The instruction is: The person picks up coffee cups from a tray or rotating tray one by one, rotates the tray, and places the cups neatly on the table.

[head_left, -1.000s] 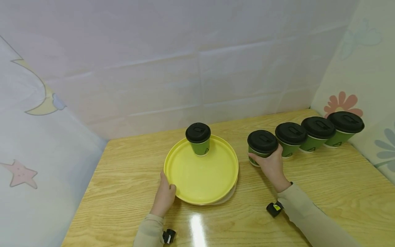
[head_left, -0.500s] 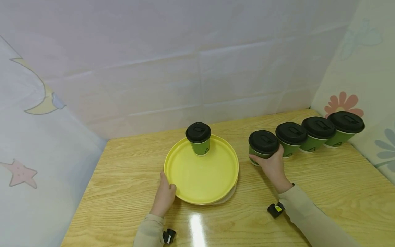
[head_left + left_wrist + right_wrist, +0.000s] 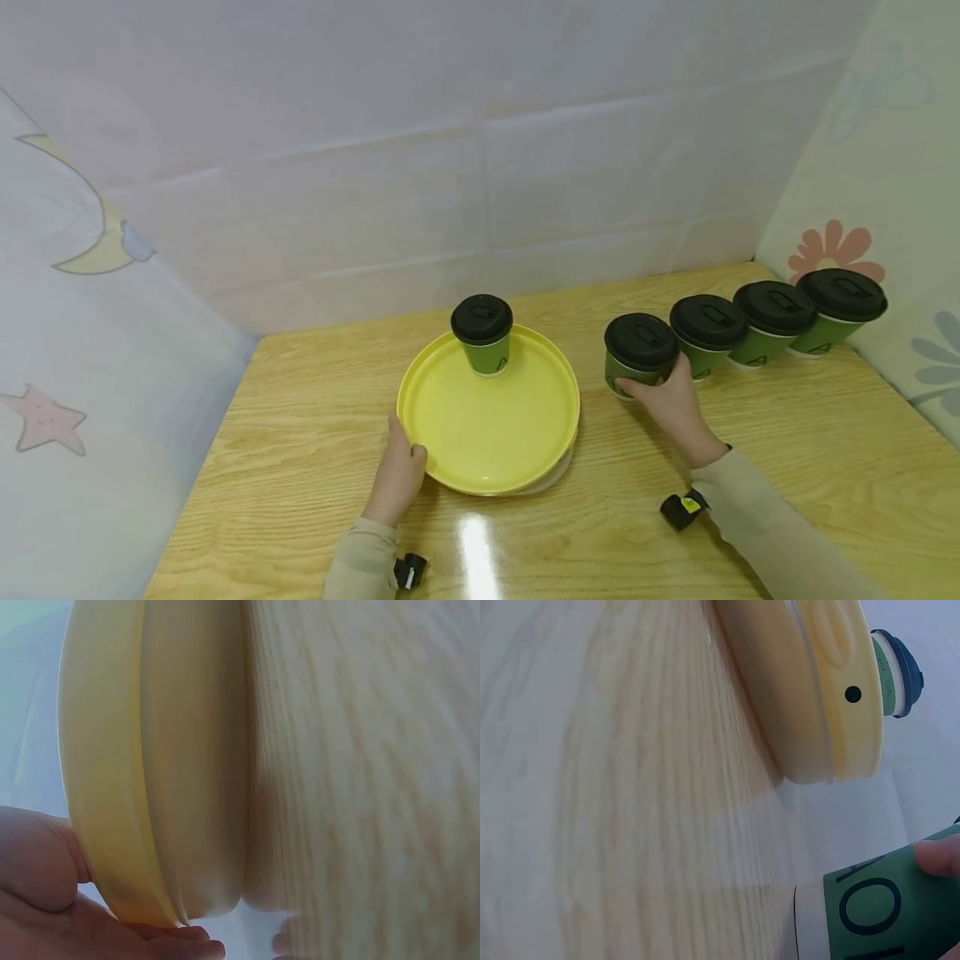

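Note:
A round yellow tray (image 3: pixel 487 425) with a raised rim sits on a paler round base (image 3: pixel 555 475). One green paper cup (image 3: pixel 486 357) with a black lid stands upright near its far edge. My left hand (image 3: pixel 397 475) rests against the tray's near-left rim, thumb and fingers spread along the outside. To the right, my right hand (image 3: pixel 671 408) holds another lidded green paper cup (image 3: pixel 637 346), thumb in front; the other fingers are mostly hidden behind it. In the right wrist view a thumb (image 3: pixel 939 856) presses that cup's (image 3: pixel 877 907) lettered side.
Several more lidded green paper cups (image 3: pixel 708 329) stand in a slanting row right of the held cup, toward the right wall (image 3: pixel 900 208). A pale wall sheet (image 3: pixel 480 167) closes off the back of the wooden table (image 3: pixel 300 433). Wooden surface lies between tray and cups.
My right wrist and sleeve have shifted to the right, and the thumb sits slightly farther right on the cup. That cup has barely moved; the left hand and tray stay put.

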A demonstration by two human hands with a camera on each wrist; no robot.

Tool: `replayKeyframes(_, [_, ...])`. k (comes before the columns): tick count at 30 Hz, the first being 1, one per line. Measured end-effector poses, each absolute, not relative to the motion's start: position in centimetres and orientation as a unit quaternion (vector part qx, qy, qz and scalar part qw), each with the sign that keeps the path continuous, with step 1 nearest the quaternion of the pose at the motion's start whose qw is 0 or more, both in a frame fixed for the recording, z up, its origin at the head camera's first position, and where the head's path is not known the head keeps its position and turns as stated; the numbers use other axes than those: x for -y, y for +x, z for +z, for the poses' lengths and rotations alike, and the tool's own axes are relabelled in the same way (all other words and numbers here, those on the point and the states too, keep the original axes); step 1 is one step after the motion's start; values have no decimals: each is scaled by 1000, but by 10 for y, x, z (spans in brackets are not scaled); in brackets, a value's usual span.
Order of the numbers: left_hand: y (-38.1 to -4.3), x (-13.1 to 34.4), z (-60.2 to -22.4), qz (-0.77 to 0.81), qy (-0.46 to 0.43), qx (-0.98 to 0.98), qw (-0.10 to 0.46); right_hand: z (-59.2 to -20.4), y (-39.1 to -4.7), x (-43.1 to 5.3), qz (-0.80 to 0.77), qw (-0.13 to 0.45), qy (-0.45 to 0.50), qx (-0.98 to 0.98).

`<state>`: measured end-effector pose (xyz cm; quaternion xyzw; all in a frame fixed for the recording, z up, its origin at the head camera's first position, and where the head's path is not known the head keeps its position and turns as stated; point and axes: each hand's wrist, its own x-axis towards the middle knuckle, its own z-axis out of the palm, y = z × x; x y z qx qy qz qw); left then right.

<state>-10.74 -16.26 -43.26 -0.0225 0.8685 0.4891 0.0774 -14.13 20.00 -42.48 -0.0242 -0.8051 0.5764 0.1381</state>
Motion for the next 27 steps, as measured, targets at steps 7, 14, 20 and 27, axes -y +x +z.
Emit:
replayKeyframes(7, [-108,162,-432,489,-26,-868,82,-427,-145,-195,584,155,-48,796])
replayKeyframes(14, [-109,163,-432,482,-26,-872,82,-427,-149,-190,580,172,-69,793])
replayKeyframes(20, [-110,163,-432,491,-29,-866,85,-427,-151,-189,583,179,-76,789])
replayKeyframes(27, [-110,163,-430,490,-32,-867,87,-426,-151,-188,577,168,-94,794])
